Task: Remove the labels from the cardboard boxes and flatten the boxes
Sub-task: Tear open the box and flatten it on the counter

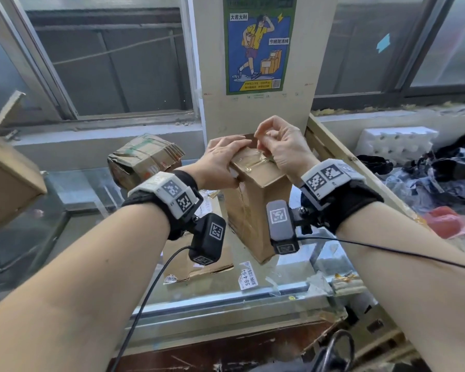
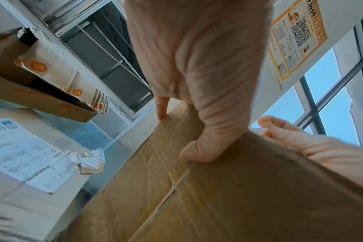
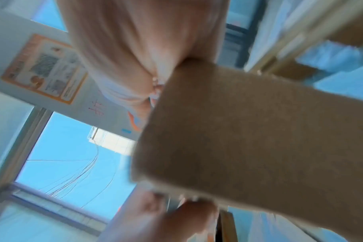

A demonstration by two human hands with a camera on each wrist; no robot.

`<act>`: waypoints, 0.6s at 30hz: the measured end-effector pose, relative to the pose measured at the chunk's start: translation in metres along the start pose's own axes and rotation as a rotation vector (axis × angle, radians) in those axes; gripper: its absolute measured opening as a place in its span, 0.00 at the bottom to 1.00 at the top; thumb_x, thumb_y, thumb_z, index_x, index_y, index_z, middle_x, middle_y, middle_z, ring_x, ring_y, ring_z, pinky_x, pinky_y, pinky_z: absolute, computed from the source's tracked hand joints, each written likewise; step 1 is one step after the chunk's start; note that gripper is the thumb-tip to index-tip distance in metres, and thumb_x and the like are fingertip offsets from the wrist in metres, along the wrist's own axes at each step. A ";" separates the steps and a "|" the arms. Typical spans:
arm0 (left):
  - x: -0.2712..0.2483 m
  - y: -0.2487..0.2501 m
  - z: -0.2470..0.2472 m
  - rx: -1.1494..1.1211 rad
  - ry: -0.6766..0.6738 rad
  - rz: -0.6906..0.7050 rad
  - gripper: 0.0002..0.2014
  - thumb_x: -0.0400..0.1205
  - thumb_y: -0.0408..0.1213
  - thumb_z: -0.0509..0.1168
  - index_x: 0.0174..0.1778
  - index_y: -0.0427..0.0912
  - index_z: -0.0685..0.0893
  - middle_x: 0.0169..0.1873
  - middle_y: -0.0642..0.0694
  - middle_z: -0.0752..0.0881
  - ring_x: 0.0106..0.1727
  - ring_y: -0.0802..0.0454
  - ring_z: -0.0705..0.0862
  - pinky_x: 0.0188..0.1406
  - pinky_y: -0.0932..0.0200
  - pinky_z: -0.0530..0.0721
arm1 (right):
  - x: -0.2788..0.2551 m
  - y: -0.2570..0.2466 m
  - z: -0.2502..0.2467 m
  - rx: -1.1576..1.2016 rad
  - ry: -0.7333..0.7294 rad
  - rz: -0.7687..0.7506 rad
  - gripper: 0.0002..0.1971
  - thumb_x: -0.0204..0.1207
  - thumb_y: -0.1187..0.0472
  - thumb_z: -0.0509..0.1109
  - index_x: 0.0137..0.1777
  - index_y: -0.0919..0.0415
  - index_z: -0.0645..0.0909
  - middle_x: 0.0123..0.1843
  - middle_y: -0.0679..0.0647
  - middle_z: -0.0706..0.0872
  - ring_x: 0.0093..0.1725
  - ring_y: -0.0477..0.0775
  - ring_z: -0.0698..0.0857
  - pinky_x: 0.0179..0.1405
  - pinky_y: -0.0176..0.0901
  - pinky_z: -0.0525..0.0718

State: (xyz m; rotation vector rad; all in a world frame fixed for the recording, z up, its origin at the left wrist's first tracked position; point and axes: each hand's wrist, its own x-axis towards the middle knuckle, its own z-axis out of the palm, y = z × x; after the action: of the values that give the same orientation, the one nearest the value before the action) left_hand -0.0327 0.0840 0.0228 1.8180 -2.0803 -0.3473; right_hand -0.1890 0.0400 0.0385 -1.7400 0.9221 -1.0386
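Meanwhile left hand (image 1: pixel 220 162) grips the box (image 1: pixel 255 208), right hand (image 1: pixel 282 146) pinches tape (image 1: pixel 261 154); label (image 1: pixel 247 277) reads "58-4-6".

A blue and green poster (image 1: pixel 260 44) hangs on the pillar. White foam packing (image 1: pixel 395 142) lies right (beside dark clothing (image 1: pixel 451 167)).

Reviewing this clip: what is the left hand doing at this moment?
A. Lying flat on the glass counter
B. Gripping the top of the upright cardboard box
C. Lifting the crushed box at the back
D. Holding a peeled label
B: the left hand wraps the top edge of the upright cardboard box, thumb on its side, while the right hand picks at tape on top.
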 end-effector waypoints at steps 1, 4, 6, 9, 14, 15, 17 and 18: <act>-0.002 0.000 -0.001 0.008 0.006 -0.008 0.43 0.72 0.33 0.73 0.83 0.51 0.60 0.80 0.52 0.60 0.81 0.48 0.51 0.79 0.58 0.49 | 0.001 -0.002 0.004 -0.075 -0.004 -0.013 0.07 0.83 0.67 0.63 0.43 0.57 0.78 0.37 0.56 0.81 0.35 0.48 0.79 0.35 0.38 0.80; -0.008 -0.001 -0.001 0.014 0.018 -0.033 0.46 0.73 0.34 0.73 0.84 0.50 0.55 0.81 0.50 0.60 0.82 0.48 0.51 0.79 0.58 0.48 | 0.004 -0.001 0.015 -0.368 0.017 -0.073 0.05 0.82 0.65 0.62 0.51 0.61 0.80 0.51 0.57 0.83 0.52 0.53 0.81 0.54 0.43 0.81; -0.010 0.001 -0.001 -0.009 0.026 -0.053 0.48 0.73 0.34 0.73 0.85 0.50 0.51 0.81 0.48 0.60 0.82 0.48 0.51 0.79 0.57 0.49 | 0.006 0.001 0.015 -0.544 0.011 -0.061 0.09 0.81 0.63 0.63 0.56 0.61 0.82 0.59 0.60 0.80 0.62 0.58 0.78 0.66 0.47 0.76; -0.010 0.002 0.000 -0.051 0.021 -0.066 0.50 0.73 0.33 0.73 0.86 0.49 0.47 0.80 0.48 0.62 0.81 0.49 0.51 0.80 0.56 0.51 | 0.003 0.002 0.015 -0.736 -0.031 -0.053 0.13 0.80 0.60 0.64 0.59 0.60 0.85 0.63 0.63 0.78 0.67 0.61 0.75 0.70 0.46 0.71; -0.011 0.002 0.001 -0.051 0.021 -0.066 0.51 0.72 0.33 0.72 0.86 0.50 0.47 0.80 0.48 0.62 0.81 0.49 0.51 0.79 0.56 0.51 | -0.005 0.000 0.016 -0.705 0.023 -0.124 0.07 0.78 0.63 0.68 0.48 0.63 0.87 0.57 0.60 0.79 0.62 0.57 0.76 0.58 0.35 0.67; -0.012 0.002 0.001 -0.049 0.024 -0.062 0.51 0.72 0.33 0.72 0.86 0.50 0.48 0.81 0.48 0.61 0.81 0.48 0.51 0.80 0.55 0.52 | -0.006 0.000 0.016 -0.712 0.013 -0.140 0.06 0.78 0.64 0.68 0.47 0.63 0.86 0.56 0.59 0.79 0.62 0.56 0.76 0.56 0.33 0.66; -0.012 0.002 0.001 -0.044 0.028 -0.056 0.51 0.72 0.33 0.72 0.86 0.50 0.48 0.81 0.48 0.61 0.81 0.48 0.51 0.79 0.56 0.51 | -0.008 0.000 0.016 -0.720 -0.010 -0.187 0.06 0.78 0.66 0.67 0.45 0.64 0.85 0.52 0.55 0.77 0.60 0.55 0.74 0.52 0.30 0.63; -0.011 0.002 0.001 -0.041 0.026 -0.055 0.51 0.72 0.33 0.72 0.86 0.49 0.48 0.81 0.47 0.60 0.82 0.48 0.51 0.79 0.56 0.51 | -0.009 0.000 0.016 -0.725 -0.022 -0.202 0.06 0.78 0.67 0.67 0.45 0.65 0.85 0.50 0.53 0.76 0.59 0.55 0.75 0.50 0.30 0.62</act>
State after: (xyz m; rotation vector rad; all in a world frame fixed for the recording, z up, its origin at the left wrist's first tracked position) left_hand -0.0337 0.0953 0.0213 1.8479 -1.9943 -0.3758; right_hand -0.1779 0.0528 0.0324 -2.4745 1.2229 -0.8559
